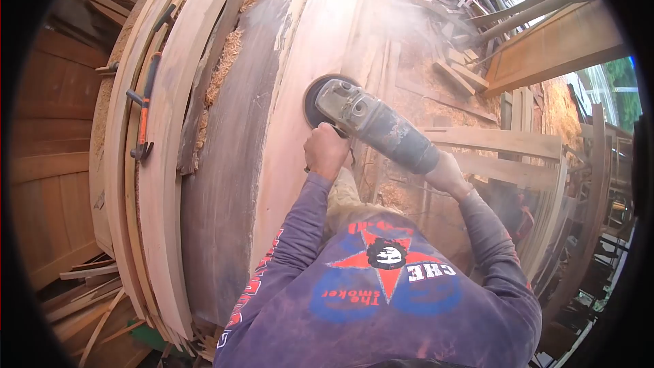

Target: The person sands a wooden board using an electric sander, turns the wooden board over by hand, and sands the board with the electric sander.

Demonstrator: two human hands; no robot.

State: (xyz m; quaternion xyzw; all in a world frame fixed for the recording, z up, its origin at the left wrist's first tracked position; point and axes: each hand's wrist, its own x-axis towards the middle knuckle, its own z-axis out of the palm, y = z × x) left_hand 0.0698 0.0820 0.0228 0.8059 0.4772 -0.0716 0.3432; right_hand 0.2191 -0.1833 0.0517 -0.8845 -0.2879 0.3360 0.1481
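Note:
An angle grinder with a round disc lies over a long pale plank, its disc at the plank's right side. Closed round the side handle near the disc is my left hand. My right hand grips the rear end of the grinder's dark body. The disc's underside is hidden, so its contact with the wood cannot be seen directly. Pale dust hangs in the air beyond the tool.
Left of the plank lies a dark, rough board. A clamp with an orange handle rests on more boards at the left. Offcuts and shavings cover the ground at right, near a wooden frame. A panelled door stands far left.

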